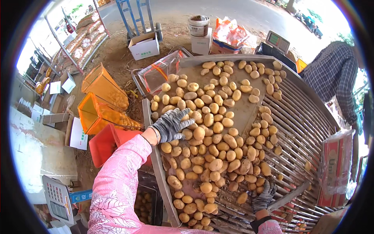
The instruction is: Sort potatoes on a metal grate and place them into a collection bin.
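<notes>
Many yellow-brown potatoes (216,165) are spread over a metal sorting table (247,112) and onto its slatted grate (295,117) of parallel bars. My left hand (172,124), in a grey striped knit glove, lies over potatoes near the table's left rim, its fingers spread and touching several. My right hand (263,195), gloved alike, is low on the grate at the front edge of the pile. Its fingers are against a few potatoes; whether they grip one is not clear. A flat metal bar (289,196) crosses the grate just right of that hand.
Orange mesh bags (108,87) and a red plastic container (102,146) stand left of the table. A black crate (159,201) with potatoes is below its left rim. Digital scales (58,201) flank the work area. At right, a person in a plaid shirt (327,70) bends near a red carton (334,169).
</notes>
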Demonstrator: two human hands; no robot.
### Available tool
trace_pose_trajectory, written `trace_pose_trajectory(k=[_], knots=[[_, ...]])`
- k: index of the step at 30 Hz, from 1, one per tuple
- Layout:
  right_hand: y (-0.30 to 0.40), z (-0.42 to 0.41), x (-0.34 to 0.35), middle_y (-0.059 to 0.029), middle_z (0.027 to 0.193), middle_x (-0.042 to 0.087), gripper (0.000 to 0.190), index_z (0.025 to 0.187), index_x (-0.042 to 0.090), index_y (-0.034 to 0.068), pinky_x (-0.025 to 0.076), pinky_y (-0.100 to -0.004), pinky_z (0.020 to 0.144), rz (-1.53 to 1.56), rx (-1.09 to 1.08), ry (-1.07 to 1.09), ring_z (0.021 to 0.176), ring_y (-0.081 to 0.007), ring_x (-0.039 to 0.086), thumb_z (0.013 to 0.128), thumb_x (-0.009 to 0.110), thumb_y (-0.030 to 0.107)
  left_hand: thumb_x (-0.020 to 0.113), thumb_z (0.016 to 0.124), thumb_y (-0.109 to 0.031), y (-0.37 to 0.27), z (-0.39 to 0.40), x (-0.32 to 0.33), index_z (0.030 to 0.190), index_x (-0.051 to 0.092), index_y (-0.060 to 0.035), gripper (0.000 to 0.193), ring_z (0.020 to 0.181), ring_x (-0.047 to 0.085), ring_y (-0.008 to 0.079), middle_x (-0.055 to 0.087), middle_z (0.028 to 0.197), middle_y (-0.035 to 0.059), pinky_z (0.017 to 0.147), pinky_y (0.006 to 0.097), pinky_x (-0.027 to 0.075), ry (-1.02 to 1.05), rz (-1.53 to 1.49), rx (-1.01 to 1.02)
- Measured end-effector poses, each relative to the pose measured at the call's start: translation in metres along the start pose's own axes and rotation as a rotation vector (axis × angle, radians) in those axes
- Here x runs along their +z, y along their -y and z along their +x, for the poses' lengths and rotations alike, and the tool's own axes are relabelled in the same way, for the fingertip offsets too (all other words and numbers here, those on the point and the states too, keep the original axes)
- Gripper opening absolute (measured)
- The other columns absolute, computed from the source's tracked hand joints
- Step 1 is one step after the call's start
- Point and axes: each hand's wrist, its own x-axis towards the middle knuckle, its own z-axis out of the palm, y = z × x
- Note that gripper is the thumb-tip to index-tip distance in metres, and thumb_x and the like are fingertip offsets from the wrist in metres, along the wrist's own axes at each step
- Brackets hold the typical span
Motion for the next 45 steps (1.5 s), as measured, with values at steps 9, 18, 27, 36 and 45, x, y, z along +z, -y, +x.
trace_pose_trajectory(k=[9, 18, 27, 36, 45], knots=[[0.002, -0.001, -0.007, -0.0208, 0.133, 0.038, 0.073, 0.131, 0.035, 0.006, 0.021, -0.0558, 0.110, 0.002, 0.003, 0.046, 0.129, -0.0397, 0.032, 0.070, 0.068, 0.030, 0.070, 0.073, -0.020, 0.062, -0.054, -0.005, 0.105, 0.061, -0.0084, 0.035, 0.105, 0.055, 0.0337, 0.056, 0.115, 0.0149, 0.091, 0.0431, 0.044, -0.601, -0.078, -0.621], [0.006, -0.001, -0.004, -0.0180, 0.128, 0.043, 0.068, 0.126, 0.042, 0.005, 0.032, -0.0452, 0.105, 0.074, -0.089, -0.122, 0.119, -0.0368, 0.042, 0.068, 0.071, 0.023, 0.060, 0.079, -0.003, 0.127, -0.083, 0.013, 0.128, 0.051, -0.0125, 0.050, 0.120, 0.050, 0.0343, 0.045, 0.137, 0.0155, 0.101, 0.0400, 0.041, -0.353, -0.005, -0.857], [0.008, 0.002, -0.002, -0.0184, 0.126, 0.044, 0.067, 0.126, 0.041, 0.004, 0.032, -0.0457, 0.104, 0.081, -0.080, -0.093, 0.118, -0.0372, 0.043, 0.069, 0.070, 0.024, 0.057, 0.080, -0.012, 0.189, -0.072, 0.057, 0.138, 0.040, -0.0142, 0.060, 0.121, 0.048, 0.0358, 0.035, 0.145, 0.0165, 0.100, 0.0421, 0.042, -0.174, -0.088, -0.669], [0.013, 0.006, -0.001, -0.0183, 0.126, 0.044, 0.066, 0.125, 0.041, 0.004, 0.033, -0.0457, 0.103, 0.072, -0.074, -0.092, 0.118, -0.0372, 0.043, 0.068, 0.070, 0.024, 0.055, 0.083, -0.001, 0.193, -0.069, 0.083, 0.135, 0.043, -0.0113, 0.055, 0.108, 0.055, 0.0223, 0.058, 0.119, 0.0132, 0.096, 0.0332, 0.041, -0.317, -0.762, -0.866], [0.014, 0.007, -0.002, -0.0181, 0.125, 0.044, 0.065, 0.124, 0.042, 0.004, 0.033, -0.0458, 0.103, 0.066, -0.064, -0.100, 0.117, -0.0371, 0.043, 0.068, 0.069, 0.023, 0.060, 0.085, -0.047, 0.159, -0.060, 0.072, 0.091, 0.054, -0.0160, 0.032, 0.059, 0.051, 0.0154, 0.056, 0.067, 0.0020, 0.057, 0.0314, 0.045, -0.584, -1.536, -1.063]])
